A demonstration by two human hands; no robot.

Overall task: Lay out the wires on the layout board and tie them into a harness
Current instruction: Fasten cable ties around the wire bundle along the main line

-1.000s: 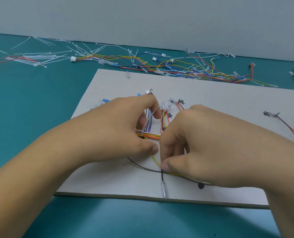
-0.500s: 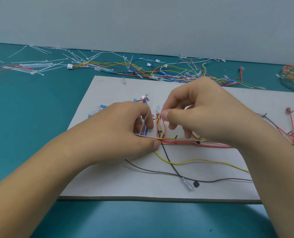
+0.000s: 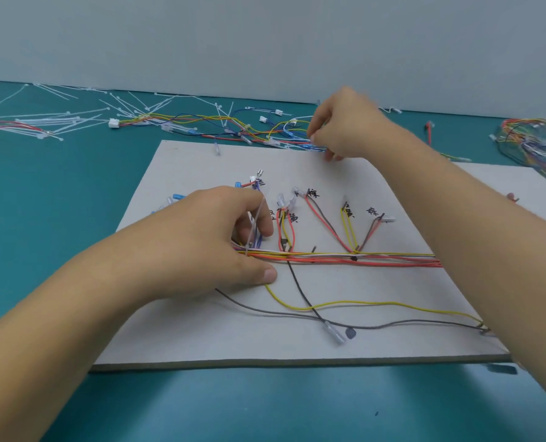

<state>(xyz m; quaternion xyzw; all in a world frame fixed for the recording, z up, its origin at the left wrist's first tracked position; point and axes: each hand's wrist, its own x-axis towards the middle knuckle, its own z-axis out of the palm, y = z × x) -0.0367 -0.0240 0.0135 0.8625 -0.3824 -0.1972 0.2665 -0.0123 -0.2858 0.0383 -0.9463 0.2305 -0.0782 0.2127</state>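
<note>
The grey board [image 3: 201,339] lies on a teal table [image 3: 265,409]. Across the board's middle runs the wire bundle [image 3: 345,258], mostly red and yellow, with short branches fanning toward the board's far edge. The left hand [image 3: 208,244] rests on the bundle's left end with its fingers curled over it, a clear cable tie [image 3: 255,218] rising beside them. The right hand [image 3: 348,129] is just past the board's far edge, fingers curled at the loose wires [image 3: 201,121]; it is blurred, so I cannot tell whether it pinches one. Nearer the board's front edge lie a yellow wire [image 3: 361,303], a grey wire [image 3: 297,317] and a black wire [image 3: 300,288].
</note>
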